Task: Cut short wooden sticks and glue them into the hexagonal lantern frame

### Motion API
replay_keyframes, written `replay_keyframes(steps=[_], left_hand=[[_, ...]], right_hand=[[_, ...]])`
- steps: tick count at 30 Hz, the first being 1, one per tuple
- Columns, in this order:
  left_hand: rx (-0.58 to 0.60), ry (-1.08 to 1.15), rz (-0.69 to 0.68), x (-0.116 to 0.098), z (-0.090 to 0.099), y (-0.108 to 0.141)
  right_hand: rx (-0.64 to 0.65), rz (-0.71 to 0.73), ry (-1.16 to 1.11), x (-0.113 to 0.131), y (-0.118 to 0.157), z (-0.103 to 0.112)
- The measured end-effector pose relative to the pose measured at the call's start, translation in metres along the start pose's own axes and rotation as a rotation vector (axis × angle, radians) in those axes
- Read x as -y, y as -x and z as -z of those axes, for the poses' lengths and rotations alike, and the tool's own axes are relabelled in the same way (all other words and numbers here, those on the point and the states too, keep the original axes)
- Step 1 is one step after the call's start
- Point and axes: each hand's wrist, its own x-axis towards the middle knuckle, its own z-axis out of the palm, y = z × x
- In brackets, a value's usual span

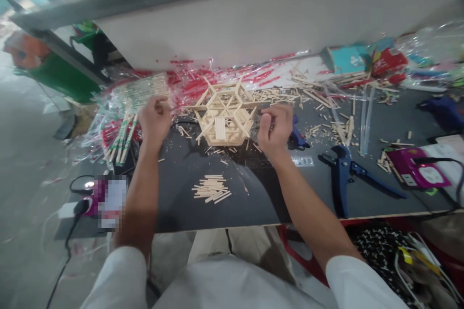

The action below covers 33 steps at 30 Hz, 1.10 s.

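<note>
A lantern-like frame of pale wooden sticks [225,111] stands on the dark table between my hands, with a small slatted panel [220,128] at its front. To its left, my left hand [155,118] is raised with the fingers curled and pressed together; a gap shows between it and the frame's nearest stick end. My right hand [276,128] is closed on the other side, its fingertips close to the right stick end. Whether it touches the frame, and what either hand pinches, I cannot make out. A pile of short cut sticks [212,188] lies in front.
A blue hand cutter [342,178] lies at the right, near a purple power socket [420,168]. Behind my right hand is a blue glue gun [299,134]. Wrapped stick bundles [123,137] lie left. Stick scraps [282,95] and plastic wrap litter the back. Another purple socket [94,198] sits front left.
</note>
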Motion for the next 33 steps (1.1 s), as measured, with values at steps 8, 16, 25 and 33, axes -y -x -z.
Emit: replay_keyframes(steps=[8,16,25,33], left_hand=[[0.317,-0.245,-0.258,-0.006,-0.086,-0.117],[0.621,-0.4,-0.192,0.006,-0.114,-0.123],[0.447,-0.158,-0.026,0.0,-0.129,-0.136],[0.514,-0.112,-0.115,-0.013,-0.097,-0.154]], right_hand=[[-0.088,0.004,0.172,-0.018,-0.001,-0.007],[-0.1,0.006,0.218,-0.021,0.0,-0.002],[-0.028,-0.097,0.161,-0.02,0.0,0.001],[-0.052,-0.03,0.171,-0.016,-0.007,0.006]])
